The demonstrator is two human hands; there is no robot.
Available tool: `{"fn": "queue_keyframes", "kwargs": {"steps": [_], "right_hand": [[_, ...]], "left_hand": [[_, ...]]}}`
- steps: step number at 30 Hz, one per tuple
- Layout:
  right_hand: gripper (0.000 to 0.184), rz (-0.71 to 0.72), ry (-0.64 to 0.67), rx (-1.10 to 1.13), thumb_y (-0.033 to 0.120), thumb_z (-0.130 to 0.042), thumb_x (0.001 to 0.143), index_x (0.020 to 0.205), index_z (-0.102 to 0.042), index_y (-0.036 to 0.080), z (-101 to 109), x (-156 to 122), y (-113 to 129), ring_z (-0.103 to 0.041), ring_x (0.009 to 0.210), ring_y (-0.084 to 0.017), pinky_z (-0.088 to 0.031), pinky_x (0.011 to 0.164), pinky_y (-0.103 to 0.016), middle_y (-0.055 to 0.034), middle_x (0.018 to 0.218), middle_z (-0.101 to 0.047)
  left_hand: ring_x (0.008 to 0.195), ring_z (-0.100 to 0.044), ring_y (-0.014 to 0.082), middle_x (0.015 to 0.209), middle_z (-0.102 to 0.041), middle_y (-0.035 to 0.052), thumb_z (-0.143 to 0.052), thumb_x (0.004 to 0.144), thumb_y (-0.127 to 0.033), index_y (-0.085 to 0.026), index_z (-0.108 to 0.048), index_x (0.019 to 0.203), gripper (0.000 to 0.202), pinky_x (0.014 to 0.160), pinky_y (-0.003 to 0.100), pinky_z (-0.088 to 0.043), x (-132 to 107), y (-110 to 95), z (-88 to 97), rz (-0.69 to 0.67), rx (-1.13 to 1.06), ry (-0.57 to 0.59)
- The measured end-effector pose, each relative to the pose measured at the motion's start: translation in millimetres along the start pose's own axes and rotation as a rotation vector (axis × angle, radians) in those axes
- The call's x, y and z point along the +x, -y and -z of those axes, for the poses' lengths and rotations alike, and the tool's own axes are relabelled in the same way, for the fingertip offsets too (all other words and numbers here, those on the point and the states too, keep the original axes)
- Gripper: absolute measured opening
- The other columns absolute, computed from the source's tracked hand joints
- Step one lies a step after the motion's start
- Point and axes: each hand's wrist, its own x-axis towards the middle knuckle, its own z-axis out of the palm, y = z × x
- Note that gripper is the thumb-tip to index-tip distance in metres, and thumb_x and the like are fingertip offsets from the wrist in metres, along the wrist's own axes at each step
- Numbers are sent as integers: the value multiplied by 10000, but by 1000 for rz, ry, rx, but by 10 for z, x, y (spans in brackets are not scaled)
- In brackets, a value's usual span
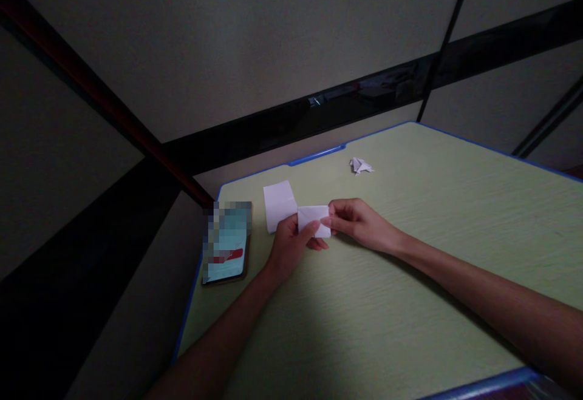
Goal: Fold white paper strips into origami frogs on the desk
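A small folded piece of white paper [312, 215] is held between both hands above the table. My left hand [291, 243] grips its left and lower side, thumb lying across the front and fingers behind. At the right edge, my right hand [355, 221] pinches the same paper, its thumb on the front. Faint crease lines cross the paper's face. Just behind my left hand, a flat white sheet with a crease [279, 200] lies on the table, its near corner partly hidden by that hand.
A folded paper figure [361, 166] sits near the table's far edge. On the left lies a smartphone [230, 242] with its screen lit, partly pixelated. The pale green table [455, 206] has a blue rim and stands against dark-striped panels [291, 54].
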Motion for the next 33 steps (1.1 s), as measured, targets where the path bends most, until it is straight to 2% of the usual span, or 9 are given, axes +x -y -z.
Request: {"fn": "queue_keyframes", "kwargs": {"steps": [6, 10, 14, 18, 25, 29, 33], "right_hand": [[240, 11, 1, 80, 352, -546, 691, 646, -446, 139, -21, 14, 8, -369, 499, -70, -284, 476, -212, 42, 550, -406], [181, 86, -85, 128, 231, -579, 666, 752, -444, 147, -13, 3, 45, -433, 558, -81, -356, 535, -231, 17, 639, -460], [146, 154, -152, 103, 140, -550, 671, 779, -452, 149, -6, -11, 54, -449, 588, -85, -375, 562, -237, 5, 668, -471], [97, 179, -149, 88, 136, -525, 694, 772, -468, 149, -2, -17, 34, -456, 586, -85, -379, 558, -236, 8, 655, -480], [48, 180, -126, 130, 159, -512, 713, 744, -482, 139, -1, -14, 8, -491, 571, -92, -392, 554, -243, 2, 616, -517], [48, 204, -169, 51, 161, -516, 718, 754, -529, 132, 15, -19, 31, -508, 620, -103, -401, 579, -251, -23, 693, -550], [102, 323, -104, 0, 121, -485, 734, 745, -583, 149, 46, -28, 46, -534, 761, -128, -414, 663, -278, -53, 853, -580]], "left_hand": [[401, -518, 82, 452, -569, -7, -561, 646, -249, -91, -567, 660, 159, 424, 180, -412, -2, -12, -4, -12, -3, -40], [393, -515, 84, 435, -565, -3, -568, 638, -243, -93, -564, 638, 150, 423, 184, -404, -22, -26, 4, -12, 20, 1], [411, -523, 90, 460, -579, 11, -563, 645, -252, -78, -585, 691, 181, 435, 192, -410, -21, -24, 2, -4, 12, 6], [462, -537, 97, 565, -616, 33, -583, 626, -263, -74, -605, 781, 246, 463, 204, -427, 3, -4, -9, 12, -6, -28], [482, -472, 73, 543, -557, -4, -580, 637, -302, -102, -600, 667, 203, 439, 172, -377, 29, 31, 30, -45, -68, -46], [441, -425, 63, 490, -510, -18, -596, 619, -286, -100, -588, 624, 186, 411, 169, -337, 14, 15, 37, -7, -21, 8], [460, -427, 73, 507, -500, -17, -605, 600, -299, -107, -570, 607, 196, 417, 177, -323, 15, 38, 44, 11, -31, 11]]}}
